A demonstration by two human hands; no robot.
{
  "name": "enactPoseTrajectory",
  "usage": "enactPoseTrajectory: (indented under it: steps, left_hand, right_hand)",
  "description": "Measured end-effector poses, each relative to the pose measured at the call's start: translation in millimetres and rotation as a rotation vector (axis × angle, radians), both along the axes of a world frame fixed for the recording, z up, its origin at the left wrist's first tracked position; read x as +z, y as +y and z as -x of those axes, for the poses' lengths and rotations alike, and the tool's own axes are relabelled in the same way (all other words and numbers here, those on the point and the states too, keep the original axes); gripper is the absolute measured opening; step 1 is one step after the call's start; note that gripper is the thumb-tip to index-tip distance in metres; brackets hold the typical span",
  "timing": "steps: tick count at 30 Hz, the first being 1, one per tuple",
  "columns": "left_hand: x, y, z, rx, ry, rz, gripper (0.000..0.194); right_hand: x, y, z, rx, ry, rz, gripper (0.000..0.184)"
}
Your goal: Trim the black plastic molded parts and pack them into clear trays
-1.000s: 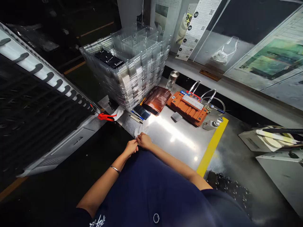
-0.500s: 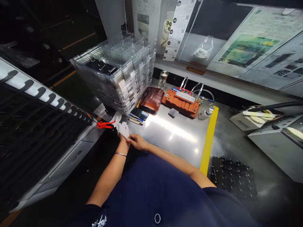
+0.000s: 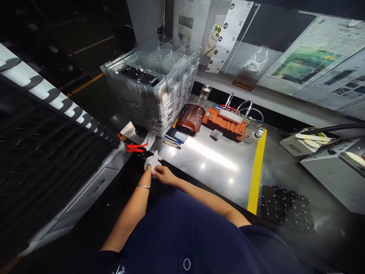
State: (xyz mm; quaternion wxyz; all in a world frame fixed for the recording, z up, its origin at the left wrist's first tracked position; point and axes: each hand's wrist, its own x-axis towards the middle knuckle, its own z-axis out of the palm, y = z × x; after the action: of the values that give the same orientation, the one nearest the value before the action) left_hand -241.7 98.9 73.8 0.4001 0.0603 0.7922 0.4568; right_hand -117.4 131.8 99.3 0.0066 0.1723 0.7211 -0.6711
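Observation:
A white glove (image 3: 154,160) covers my left hand (image 3: 152,163), whose fingers point away from me and stand somewhat apart, with nothing visible in them. My bare right hand (image 3: 164,174) is closed at the left wrist, pinching the cuff of that glove between thumb and fingers. Just beyond the left hand, a red-handled tool (image 3: 137,148) lies at the bench's left edge; its kind is hard to make out. Beside it rests a crumpled white cloth or second glove (image 3: 149,141).
Stacked clear plastic trays (image 3: 162,102) stand at the back left, dark parts in the top one. Behind the metal bench top are a phone (image 3: 178,135), a brown translucent case (image 3: 190,118), a glass jar (image 3: 203,95), an orange fixture (image 3: 225,123) and a small bottle (image 3: 252,137).
Both hands have come slightly nearer my body, with the right still at the glove's cuff. The camera has turned a little, so the bench items appear shifted right.

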Motion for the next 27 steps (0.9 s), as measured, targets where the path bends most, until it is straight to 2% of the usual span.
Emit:
enactPoseTrajectory:
  steps: [3,5,8,13,15,18,20,22,24,27]
  left_hand:
    - [0.7,-10.2,8.7,0.039,0.044,0.108,0.03]
    - [3.6,-14.6,12.3,0.065,0.09,0.127,0.03]
    - [11.3,-20.0,14.8,0.12,0.137,0.138,0.029]
    - [25.7,-30.7,21.0,0.167,0.106,0.214,0.036]
    - [30.2,-34.7,23.8,0.191,0.176,0.127,0.03]
    - [35.7,-37.4,26.5,0.255,0.34,-0.161,0.017]
    - [38.5,-36.8,27.9,0.286,0.371,-0.225,0.022]
    - [40.5,-35.6,29.9,0.308,0.271,-0.172,0.033]
    - [41.7,-35.5,32.8,0.315,0.108,-0.136,0.034]
    - [44.9,-38.0,38.1,0.249,-0.137,-0.251,0.036]
  right_hand:
    - [-1.0,-9.3,4.8,0.015,0.014,0.063,0.029]
    - [0.7,-13.8,7.7,0.026,0.032,0.08,0.034]
    - [2.8,-19.3,11.8,0.031,0.044,0.092,0.037]
    - [4.5,-26.8,18.9,0.041,0.011,0.143,0.038]
    - [6.7,-28.3,21.8,0.054,0.034,0.174,0.038]
    - [11.1,-28.6,25.9,0.082,0.065,0.166,0.038]
    - [14.3,-28.6,28.3,0.109,0.068,0.145,0.037]
    - [17.8,-29.4,31.0,0.152,0.058,0.118,0.034]
    - [22.0,-30.9,34.4,0.218,0.049,0.067,0.029]
    - [28.3,-31.3,40.5,0.293,0.097,-0.023,0.024]
